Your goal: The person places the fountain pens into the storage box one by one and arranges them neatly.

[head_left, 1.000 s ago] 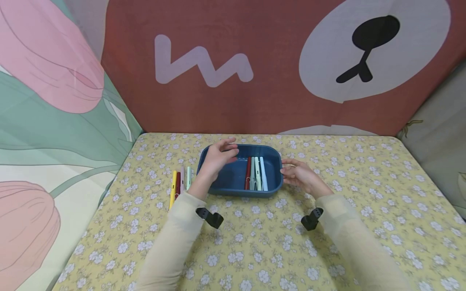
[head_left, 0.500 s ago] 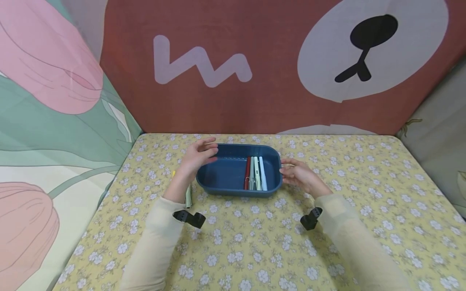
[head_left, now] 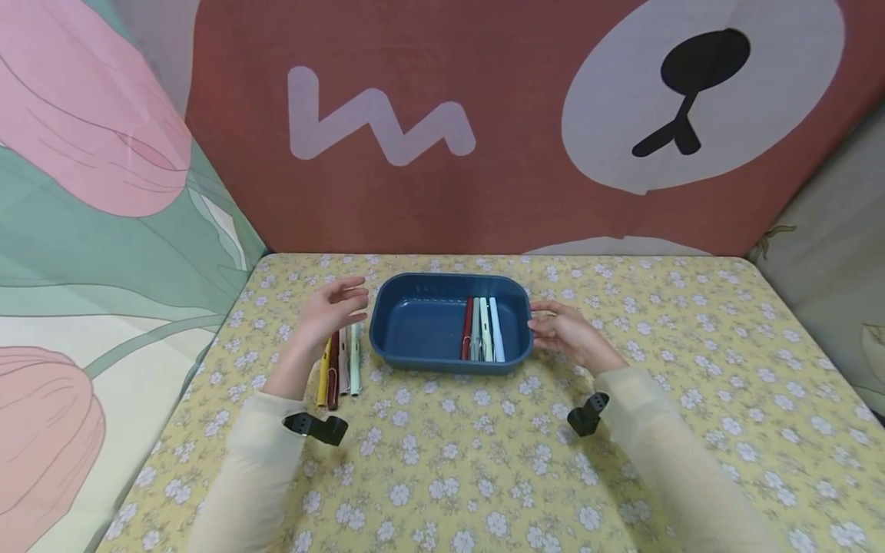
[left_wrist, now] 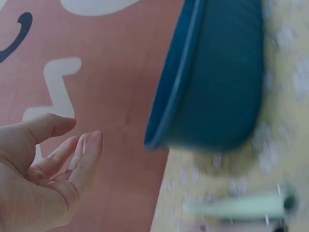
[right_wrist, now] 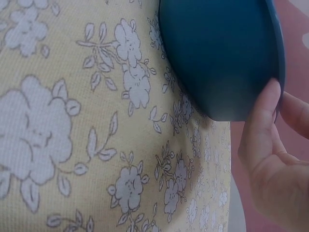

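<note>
My left hand (head_left: 328,311), fingers loosely bent and holding nothing, hovers left of the blue box (head_left: 422,365), over a row of pens. In the left wrist view, a gap shows between its fingertips and the box wall (left_wrist: 222,82). Below it lie a yellow pen (head_left: 323,380), a dark red pen (head_left: 333,384), a pale pink pen (head_left: 343,369) and a light green pen (head_left: 356,365). My right hand (head_left: 570,336) pinches the box's right end at the rim, fingertips (right_wrist: 269,96) against the wall. Inside, dark red, grey-green, pale green and light blue pens (head_left: 498,334) lie side by side.
A yellow flowered cloth (head_left: 442,461) covers the table. Behind its far edge stands a reddish-brown printed backdrop (head_left: 512,192); patterned fabric (head_left: 124,261) hangs at the left side. Each wrist wears a black camera mount.
My left hand has moved left from above the box to over the loose pens, uncovering the box's left part. My right hand stays at the box's right end.
</note>
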Demonstrator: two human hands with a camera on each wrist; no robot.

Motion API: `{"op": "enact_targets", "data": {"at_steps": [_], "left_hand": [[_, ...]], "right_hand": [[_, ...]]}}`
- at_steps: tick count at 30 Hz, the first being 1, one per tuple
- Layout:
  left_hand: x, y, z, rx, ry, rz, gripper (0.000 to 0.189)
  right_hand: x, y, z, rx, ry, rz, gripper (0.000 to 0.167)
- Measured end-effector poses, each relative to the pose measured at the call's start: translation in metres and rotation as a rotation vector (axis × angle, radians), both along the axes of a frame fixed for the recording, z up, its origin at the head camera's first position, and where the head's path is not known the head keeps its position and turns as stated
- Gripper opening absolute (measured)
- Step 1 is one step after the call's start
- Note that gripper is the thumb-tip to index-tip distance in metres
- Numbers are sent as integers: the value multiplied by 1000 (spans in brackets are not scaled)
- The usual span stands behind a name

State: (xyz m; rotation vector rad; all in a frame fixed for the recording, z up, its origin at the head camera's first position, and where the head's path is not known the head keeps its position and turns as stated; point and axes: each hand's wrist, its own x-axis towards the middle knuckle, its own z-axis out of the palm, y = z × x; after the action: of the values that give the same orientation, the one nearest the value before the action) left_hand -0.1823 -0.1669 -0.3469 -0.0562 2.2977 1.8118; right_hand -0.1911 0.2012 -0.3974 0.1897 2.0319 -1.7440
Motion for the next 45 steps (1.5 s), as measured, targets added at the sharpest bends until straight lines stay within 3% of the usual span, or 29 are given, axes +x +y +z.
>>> {"op": "enact_targets", "data": {"at_steps": [13,19,27,38,42,45], "left_hand": [[9,-40,-18,-139,-56,4,50],[11,-49,-23,-151,-33,-34,52],[11,-58,-30,-185,-61,-50,54],[6,-68,-46,-288,-104,-1,50],[2,-71,-55,-339,-163,66,46],[2,-72,-59,-369,-201,79,47]], "right_hand": [[0,-1,-1,-10,-7,-4,52],[-1,0,-1,-42,-26,-12,53],[-1,0,2,-64,-17,-6,53],[-1,3,4,-102,-16,-21,54],[-1,5,4,-111,-11,-26,55],[-1,7,3,-109,-12,-30,55]]}}
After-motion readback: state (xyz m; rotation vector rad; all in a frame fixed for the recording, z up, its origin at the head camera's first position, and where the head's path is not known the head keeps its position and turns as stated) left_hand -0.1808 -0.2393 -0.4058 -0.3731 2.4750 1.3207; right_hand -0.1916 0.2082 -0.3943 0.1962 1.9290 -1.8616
